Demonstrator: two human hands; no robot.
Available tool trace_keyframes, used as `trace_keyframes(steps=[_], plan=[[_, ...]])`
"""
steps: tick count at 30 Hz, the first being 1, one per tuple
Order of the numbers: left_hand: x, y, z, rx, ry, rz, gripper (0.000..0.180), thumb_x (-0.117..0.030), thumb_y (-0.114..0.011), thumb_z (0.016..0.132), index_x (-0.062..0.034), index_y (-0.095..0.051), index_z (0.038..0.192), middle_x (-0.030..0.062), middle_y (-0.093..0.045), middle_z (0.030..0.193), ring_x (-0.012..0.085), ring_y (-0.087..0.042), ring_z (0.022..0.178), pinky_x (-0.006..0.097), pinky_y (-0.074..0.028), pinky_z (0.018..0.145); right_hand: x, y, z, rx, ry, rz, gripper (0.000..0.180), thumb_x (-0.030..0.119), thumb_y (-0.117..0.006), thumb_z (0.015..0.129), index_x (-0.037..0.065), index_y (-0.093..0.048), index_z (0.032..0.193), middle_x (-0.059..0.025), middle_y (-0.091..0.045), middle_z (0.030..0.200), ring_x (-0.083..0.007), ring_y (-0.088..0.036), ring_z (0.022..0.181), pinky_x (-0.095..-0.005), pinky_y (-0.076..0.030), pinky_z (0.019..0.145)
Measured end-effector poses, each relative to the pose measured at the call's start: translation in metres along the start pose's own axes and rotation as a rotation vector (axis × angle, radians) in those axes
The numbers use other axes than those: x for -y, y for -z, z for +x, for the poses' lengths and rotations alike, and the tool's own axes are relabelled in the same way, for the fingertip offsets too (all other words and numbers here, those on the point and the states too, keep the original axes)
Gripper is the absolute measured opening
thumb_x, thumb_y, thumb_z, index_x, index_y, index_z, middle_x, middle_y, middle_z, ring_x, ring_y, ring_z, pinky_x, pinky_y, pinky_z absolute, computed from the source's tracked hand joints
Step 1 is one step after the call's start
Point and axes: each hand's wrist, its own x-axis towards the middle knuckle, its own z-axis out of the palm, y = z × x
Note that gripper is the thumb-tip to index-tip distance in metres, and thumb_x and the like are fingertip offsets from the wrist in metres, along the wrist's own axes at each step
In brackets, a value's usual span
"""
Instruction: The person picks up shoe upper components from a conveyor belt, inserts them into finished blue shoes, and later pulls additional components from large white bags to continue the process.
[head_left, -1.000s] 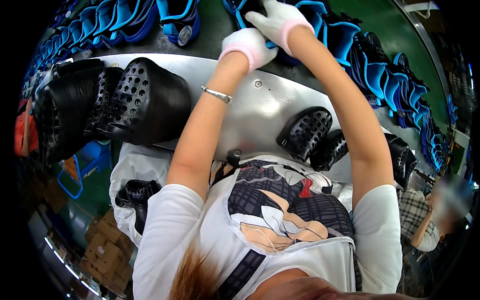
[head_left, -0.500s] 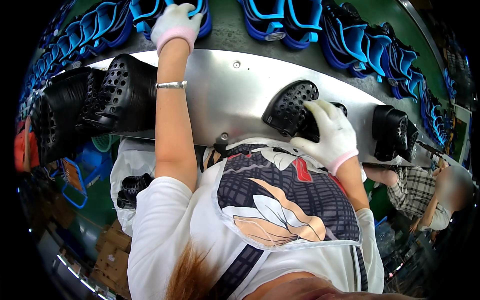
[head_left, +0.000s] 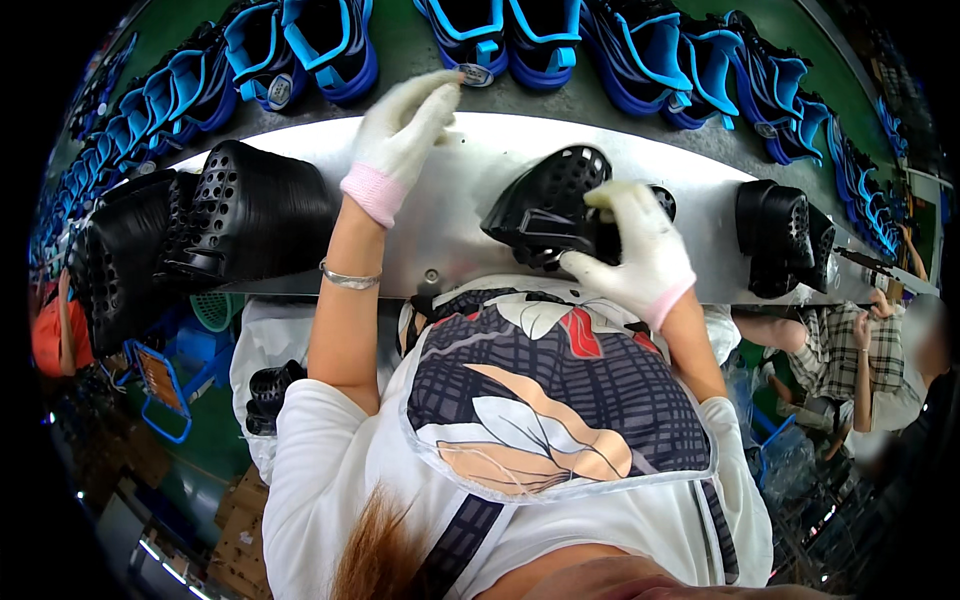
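My right hand (head_left: 643, 245), in a white glove with a pink cuff, grips a black perforated plastic shoe insert (head_left: 560, 190) over the metal ledge. Its thumb is at the near edge and its fingers are on the right side. A smaller part of black plastic (head_left: 663, 200) shows behind that hand. My left hand (head_left: 405, 140), gloved the same way, is raised over the ledge with fingers stretched out and nothing visible in it. Its fingertips come close to the round tag on the heel of a blue-and-black shoe (head_left: 465, 35); contact is unclear.
Stacks of black perforated inserts (head_left: 255, 215) stand on the ledge (head_left: 440, 215) at left; a smaller stack (head_left: 775, 235) stands at right. Shoes with light-blue linings (head_left: 655, 60) line the dark surface beyond. People (head_left: 860, 350) are at the right, with a blue-framed chair (head_left: 160, 380) low left.
My left hand has come back from a pair of shoes, nearer to me and rightward. The shoes have shifted left. The insert under my right hand has turned and tilted.
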Motion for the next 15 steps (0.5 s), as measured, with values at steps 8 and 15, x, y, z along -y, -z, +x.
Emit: trace_keyframes(steps=[8, 15], plan=[[-0.005, -0.048, -0.016, 0.499, 0.399, -1.088, 0.069, -0.054, -0.043, 0.099, 0.0020, -0.043, 0.140, 0.0165, -0.062, 0.122, 0.0211, -0.063, 0.109, 0.036, -0.053, 0.093, 0.032, 0.011, 0.016, -0.115, 0.411, 0.001, 0.065, 0.026, -0.081, 0.064, 0.005, -0.057, 0.121, -0.0128, -0.057, 0.120, -0.0330, -0.058, 0.106, -0.0393, -0.049, 0.091], [-0.003, -0.045, -0.014, 0.307, 0.295, -1.117, 0.053, -0.026, -0.051, 0.095, 0.0014, -0.043, 0.139, 0.0112, -0.064, 0.109, 0.0185, -0.065, 0.094, 0.034, -0.055, 0.086, 0.032, 0.006, 0.020, 0.035, 0.079, 0.266, 0.063, 0.029, -0.074, 0.076, 0.000, -0.053, 0.127, -0.0204, -0.058, 0.117, -0.0318, -0.062, 0.103, -0.0391, -0.050, 0.089]])
